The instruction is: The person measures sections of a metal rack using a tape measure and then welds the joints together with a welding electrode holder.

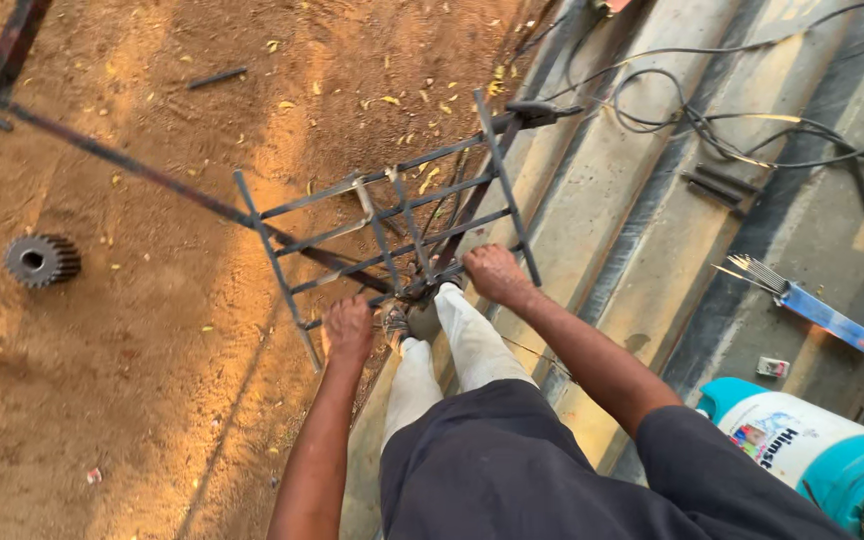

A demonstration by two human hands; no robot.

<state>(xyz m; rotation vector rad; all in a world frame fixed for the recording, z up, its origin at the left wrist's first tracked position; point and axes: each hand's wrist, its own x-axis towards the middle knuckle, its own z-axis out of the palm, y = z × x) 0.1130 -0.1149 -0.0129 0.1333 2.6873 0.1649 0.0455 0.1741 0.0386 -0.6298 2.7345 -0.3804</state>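
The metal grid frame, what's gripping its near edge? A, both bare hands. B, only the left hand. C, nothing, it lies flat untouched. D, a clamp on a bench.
A: the left hand and the right hand each close on the near bars of the metal grid frame, which is propped above the sandy ground.

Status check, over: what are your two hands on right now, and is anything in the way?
Left hand and right hand both gripping the metal bar frame at its near edge. Frame stands on dirt ground. Feet close under it; long rod runs behind.
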